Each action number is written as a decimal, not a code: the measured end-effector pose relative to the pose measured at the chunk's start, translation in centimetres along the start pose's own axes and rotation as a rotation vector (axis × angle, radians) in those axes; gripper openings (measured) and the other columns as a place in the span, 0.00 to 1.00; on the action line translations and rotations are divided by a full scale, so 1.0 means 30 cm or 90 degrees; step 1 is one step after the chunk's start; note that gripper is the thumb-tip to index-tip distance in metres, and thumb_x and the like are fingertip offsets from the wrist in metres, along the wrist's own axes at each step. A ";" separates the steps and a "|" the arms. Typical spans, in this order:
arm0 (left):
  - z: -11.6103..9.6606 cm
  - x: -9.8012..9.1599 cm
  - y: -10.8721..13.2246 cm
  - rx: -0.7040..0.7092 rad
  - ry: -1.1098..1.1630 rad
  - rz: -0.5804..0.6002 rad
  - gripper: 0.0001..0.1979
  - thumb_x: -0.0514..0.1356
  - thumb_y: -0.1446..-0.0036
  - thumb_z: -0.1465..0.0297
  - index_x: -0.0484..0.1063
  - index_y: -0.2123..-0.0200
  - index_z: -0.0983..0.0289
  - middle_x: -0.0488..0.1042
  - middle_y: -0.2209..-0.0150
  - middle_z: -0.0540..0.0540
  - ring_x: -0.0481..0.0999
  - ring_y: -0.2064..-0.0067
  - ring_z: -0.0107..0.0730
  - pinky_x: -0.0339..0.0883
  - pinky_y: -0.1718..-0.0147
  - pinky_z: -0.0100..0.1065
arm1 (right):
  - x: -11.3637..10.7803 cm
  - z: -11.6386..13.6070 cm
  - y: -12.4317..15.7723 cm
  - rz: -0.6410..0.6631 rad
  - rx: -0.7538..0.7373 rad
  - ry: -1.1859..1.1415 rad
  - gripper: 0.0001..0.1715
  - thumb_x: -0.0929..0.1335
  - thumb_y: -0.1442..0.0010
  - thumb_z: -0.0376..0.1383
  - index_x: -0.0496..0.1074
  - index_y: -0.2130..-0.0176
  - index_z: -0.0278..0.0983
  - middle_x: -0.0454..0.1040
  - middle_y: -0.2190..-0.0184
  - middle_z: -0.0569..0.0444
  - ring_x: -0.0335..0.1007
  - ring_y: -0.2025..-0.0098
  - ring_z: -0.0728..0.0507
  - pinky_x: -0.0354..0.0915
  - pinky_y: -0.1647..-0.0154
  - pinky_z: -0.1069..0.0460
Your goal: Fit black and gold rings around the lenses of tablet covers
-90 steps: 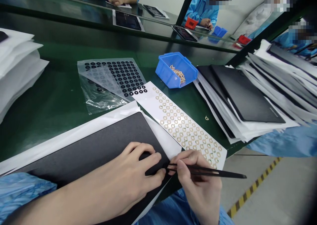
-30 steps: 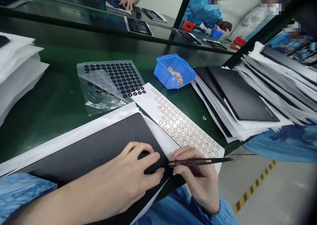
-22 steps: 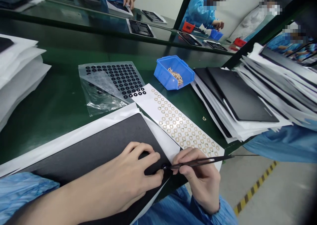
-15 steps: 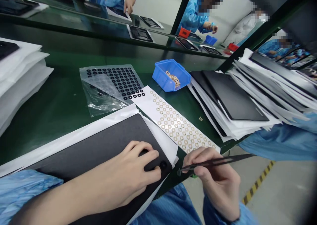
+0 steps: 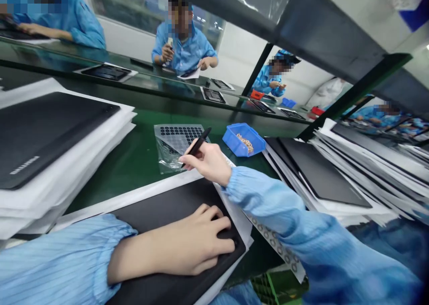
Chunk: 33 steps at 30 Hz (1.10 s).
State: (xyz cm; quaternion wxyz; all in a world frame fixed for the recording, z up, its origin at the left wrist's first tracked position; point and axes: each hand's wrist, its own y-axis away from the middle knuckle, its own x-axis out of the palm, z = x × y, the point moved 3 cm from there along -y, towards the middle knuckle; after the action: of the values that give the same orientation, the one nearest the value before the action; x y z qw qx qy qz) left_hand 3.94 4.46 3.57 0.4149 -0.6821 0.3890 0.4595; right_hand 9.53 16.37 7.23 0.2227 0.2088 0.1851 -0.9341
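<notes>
The right hand [image 5: 209,159] pinches tweezers [image 5: 197,146] just beside a blue bin [image 5: 243,140] holding loose gold rings [image 5: 244,142]. The left hand [image 5: 197,238] rests on a black panel [image 5: 150,211], fingers lightly curved, gripping nothing.

A single camera, worn on the person's head, looks forward and down across the workbench from just behind the hands. The view is tilted, with the bench running off at a slant. The right hand [image 5: 208,162], pinching black tweezers [image 5: 197,141], sits close to the lens near the middle of the frame, and the right sleeve [image 5: 291,220] fills the lower right corner. The left hand [image 5: 191,240] lies just below the grip, on a black panel [image 5: 161,206]. Beyond the grip, a blue bin [image 5: 243,139] sits near, and the green workbench [image 5: 134,148] stretches farther away, well past the hands.
</notes>
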 end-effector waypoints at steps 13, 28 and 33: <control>0.003 0.003 0.002 0.014 -0.012 -0.032 0.03 0.55 0.42 0.70 0.65 0.63 0.61 0.67 0.58 0.53 0.65 0.56 0.39 0.60 0.60 0.38 | 0.097 -0.104 -0.093 0.087 -0.141 0.279 0.10 0.70 0.45 0.34 0.67 0.75 0.35 0.70 0.74 0.54 0.69 0.71 0.47 0.62 0.68 0.54; 0.134 -0.035 0.071 -0.239 0.007 -0.154 0.12 0.50 0.40 0.77 0.63 0.54 0.63 0.65 0.54 0.57 0.63 0.52 0.37 0.61 0.53 0.40 | -0.221 -0.142 0.175 0.036 0.043 0.290 0.12 0.64 0.42 0.33 0.66 0.77 0.36 0.69 0.82 0.58 0.64 0.79 0.48 0.58 0.75 0.53; 0.245 -0.047 0.131 -0.445 -0.085 -0.203 0.11 0.50 0.38 0.68 0.61 0.55 0.66 0.65 0.57 0.60 0.64 0.56 0.43 0.63 0.58 0.48 | -0.172 -0.221 0.205 0.099 0.114 0.198 0.19 0.65 0.42 0.40 0.61 0.81 0.37 0.64 0.86 0.59 0.60 0.81 0.49 0.54 0.78 0.54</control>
State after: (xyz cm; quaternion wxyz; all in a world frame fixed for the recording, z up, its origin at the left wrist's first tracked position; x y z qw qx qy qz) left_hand -2.27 10.06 2.38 0.2482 -0.8028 0.0706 0.5376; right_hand 18.81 15.91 2.53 0.2431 0.3833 0.1165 -0.8834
